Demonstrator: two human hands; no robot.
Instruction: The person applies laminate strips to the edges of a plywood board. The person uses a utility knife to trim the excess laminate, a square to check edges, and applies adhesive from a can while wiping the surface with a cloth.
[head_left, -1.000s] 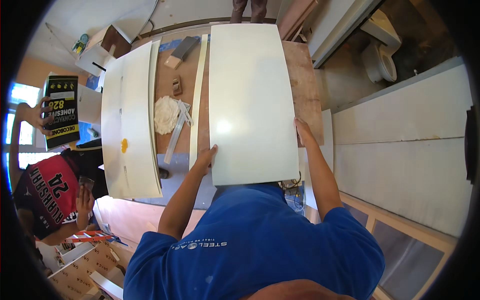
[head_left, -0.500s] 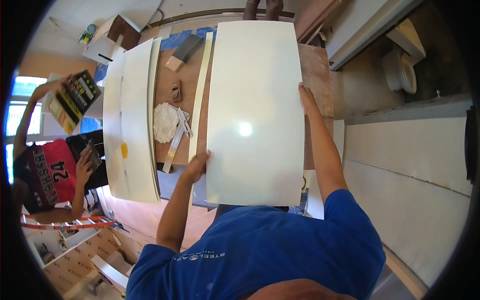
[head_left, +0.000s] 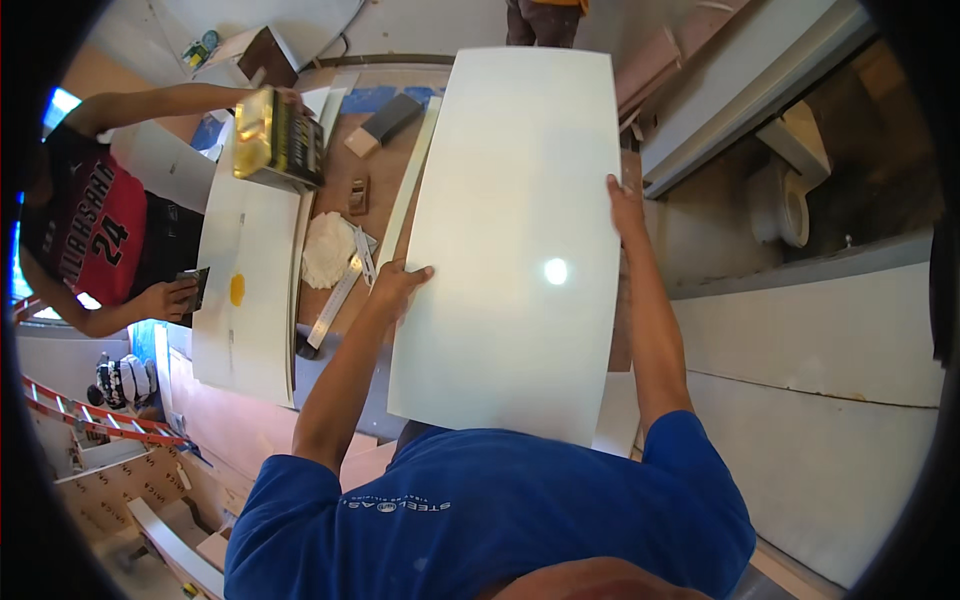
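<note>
A large white rectangular panel (head_left: 510,200) lies in front of me, slightly slanted, its near end close to my body. My left hand (head_left: 398,285) grips its left long edge, thumb on the top face and fingers out of sight below. On the right long edge, farther up, my right hand (head_left: 627,212) holds on, its fingers partly hidden. Left of the panel are a long pale strip (head_left: 412,180), a metal ruler (head_left: 335,303), a crumpled white cloth (head_left: 330,250), a small wooden hand plane (head_left: 359,196) and a dark grey block-shaped thing (head_left: 392,118).
Another white panel (head_left: 215,340) with a yellow blob lies at the left. Beside it a co-worker (head_left: 95,220) holds a rectangular tin (head_left: 278,140) over it and a dark flat tool (head_left: 193,289). Someone stands beyond the far end (head_left: 542,25). A toilet (head_left: 785,205) is at right.
The panel has turned, its far end going right and its near end left. My left hand has moved up the edge, thumb now on top. The co-worker's tin has moved right, over the other panel.
</note>
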